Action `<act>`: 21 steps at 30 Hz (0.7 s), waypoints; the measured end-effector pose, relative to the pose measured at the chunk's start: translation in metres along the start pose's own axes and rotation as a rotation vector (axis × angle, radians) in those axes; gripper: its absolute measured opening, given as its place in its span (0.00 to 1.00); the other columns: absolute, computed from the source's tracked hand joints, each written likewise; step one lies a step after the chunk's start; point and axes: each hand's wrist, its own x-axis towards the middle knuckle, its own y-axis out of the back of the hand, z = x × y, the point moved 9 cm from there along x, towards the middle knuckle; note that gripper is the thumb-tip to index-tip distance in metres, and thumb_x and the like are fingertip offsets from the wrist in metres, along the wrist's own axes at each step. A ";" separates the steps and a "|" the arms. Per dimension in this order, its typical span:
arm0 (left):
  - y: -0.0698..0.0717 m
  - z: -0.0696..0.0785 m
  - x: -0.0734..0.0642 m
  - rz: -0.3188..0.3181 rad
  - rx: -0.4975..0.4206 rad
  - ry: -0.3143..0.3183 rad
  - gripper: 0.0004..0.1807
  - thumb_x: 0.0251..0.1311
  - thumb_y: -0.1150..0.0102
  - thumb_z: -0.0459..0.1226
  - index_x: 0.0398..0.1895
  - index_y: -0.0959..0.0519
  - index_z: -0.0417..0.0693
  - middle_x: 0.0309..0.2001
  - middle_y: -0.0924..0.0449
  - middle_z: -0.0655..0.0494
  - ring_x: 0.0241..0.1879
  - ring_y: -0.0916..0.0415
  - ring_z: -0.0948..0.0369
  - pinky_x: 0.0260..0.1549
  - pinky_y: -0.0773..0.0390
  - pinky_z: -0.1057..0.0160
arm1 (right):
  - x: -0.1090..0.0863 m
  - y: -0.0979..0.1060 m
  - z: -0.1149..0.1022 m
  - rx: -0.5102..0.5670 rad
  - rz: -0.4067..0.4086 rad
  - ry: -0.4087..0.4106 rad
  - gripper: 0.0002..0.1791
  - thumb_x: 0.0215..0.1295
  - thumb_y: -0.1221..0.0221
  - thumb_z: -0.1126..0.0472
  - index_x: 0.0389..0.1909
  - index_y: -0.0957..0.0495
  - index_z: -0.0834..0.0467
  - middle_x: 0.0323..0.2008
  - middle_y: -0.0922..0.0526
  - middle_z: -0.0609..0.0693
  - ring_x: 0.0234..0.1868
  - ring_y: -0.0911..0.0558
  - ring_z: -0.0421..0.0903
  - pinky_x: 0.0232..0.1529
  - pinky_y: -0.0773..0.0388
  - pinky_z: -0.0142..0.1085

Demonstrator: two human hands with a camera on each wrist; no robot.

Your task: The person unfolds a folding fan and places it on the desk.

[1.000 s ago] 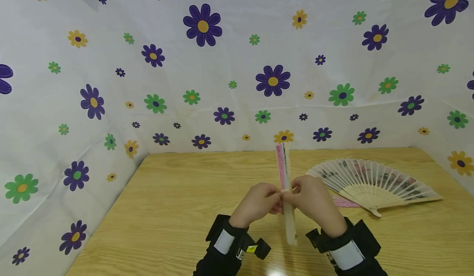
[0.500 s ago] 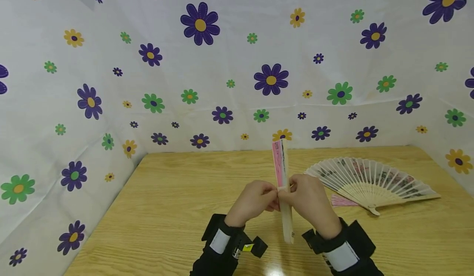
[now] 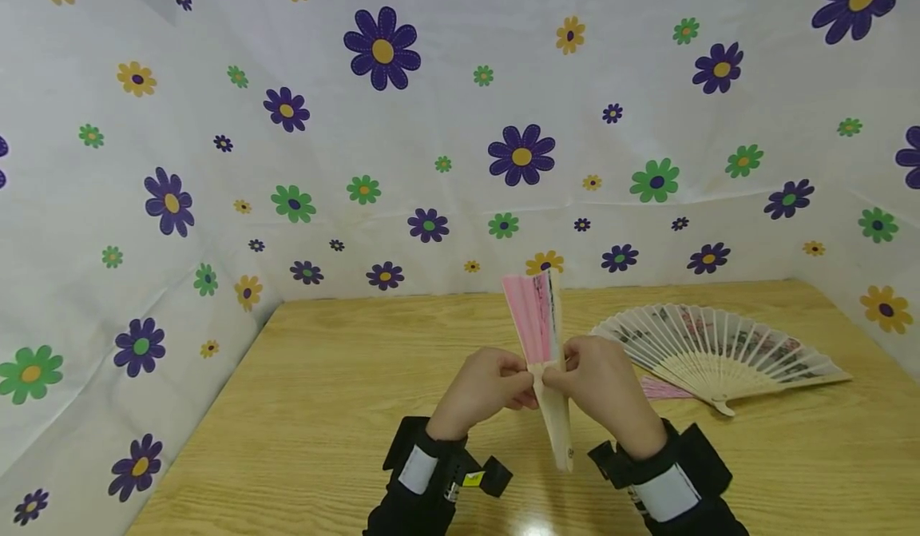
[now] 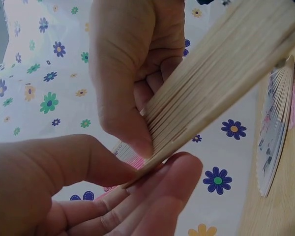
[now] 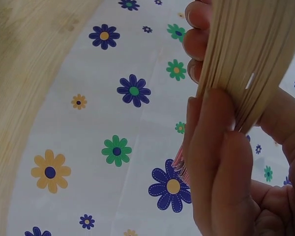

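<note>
Between my two hands a pink folding fan (image 3: 533, 320) stands upright, partly spread, its pale ribs (image 4: 211, 73) fanned slightly apart. My left hand (image 3: 485, 388) pinches the left edge of the fan between thumb and fingers. On the other edge my right hand (image 3: 607, 388) pinches the ribs, its thumb on the near side. In the left wrist view both thumbs lie close together on the ribs. The right wrist view shows fingers (image 5: 219, 162) pressed along the ribs, with a bit of pink cloth below.
A second folding fan (image 3: 726, 352), white with a dark and red floral print, lies spread on the wooden table (image 3: 345, 376) to the right. Its pink tassel (image 3: 664, 388) lies beside it. A flower-printed cloth (image 3: 431, 121) rises behind and on both sides.
The pink fan has gone from nearly folded to a narrow spread, showing more pink on the left. My left hand has moved slightly left; the right keeps its hold.
</note>
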 end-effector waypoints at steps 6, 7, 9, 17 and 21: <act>0.004 0.000 -0.001 0.013 0.023 -0.004 0.11 0.62 0.48 0.27 0.31 0.16 0.30 0.26 0.13 0.37 0.22 0.16 0.57 0.29 0.12 0.52 | 0.001 0.003 0.002 -0.010 0.020 0.005 0.08 0.47 0.37 0.69 0.15 0.25 0.63 0.12 0.35 0.46 0.14 0.39 0.39 0.15 0.46 0.30; 0.005 0.000 -0.001 0.017 0.023 -0.002 0.11 0.62 0.48 0.27 0.30 0.16 0.30 0.26 0.13 0.37 0.22 0.16 0.57 0.29 0.12 0.52 | 0.002 0.003 0.003 -0.011 0.025 0.000 0.08 0.47 0.38 0.69 0.14 0.26 0.63 0.11 0.36 0.46 0.13 0.39 0.39 0.14 0.47 0.30; 0.006 0.000 -0.002 0.023 0.019 0.002 0.10 0.62 0.48 0.26 0.29 0.16 0.30 0.26 0.13 0.37 0.22 0.16 0.57 0.29 0.12 0.52 | 0.002 0.004 0.005 -0.010 0.031 -0.013 0.07 0.47 0.37 0.69 0.15 0.24 0.63 0.11 0.35 0.46 0.13 0.39 0.39 0.14 0.46 0.30; 0.009 0.000 -0.003 0.030 -0.004 0.009 0.10 0.62 0.48 0.26 0.31 0.16 0.30 0.26 0.13 0.36 0.23 0.16 0.57 0.31 0.12 0.49 | 0.002 0.008 0.003 -0.027 0.057 0.007 0.05 0.49 0.36 0.68 0.19 0.21 0.66 0.12 0.30 0.49 0.14 0.35 0.40 0.14 0.42 0.31; 0.011 -0.001 -0.004 0.035 -0.001 0.014 0.10 0.62 0.48 0.26 0.31 0.16 0.30 0.26 0.13 0.37 0.23 0.15 0.57 0.33 0.13 0.47 | 0.002 0.009 0.005 -0.037 0.061 -0.005 0.07 0.49 0.37 0.68 0.16 0.24 0.64 0.12 0.34 0.46 0.13 0.37 0.40 0.14 0.45 0.31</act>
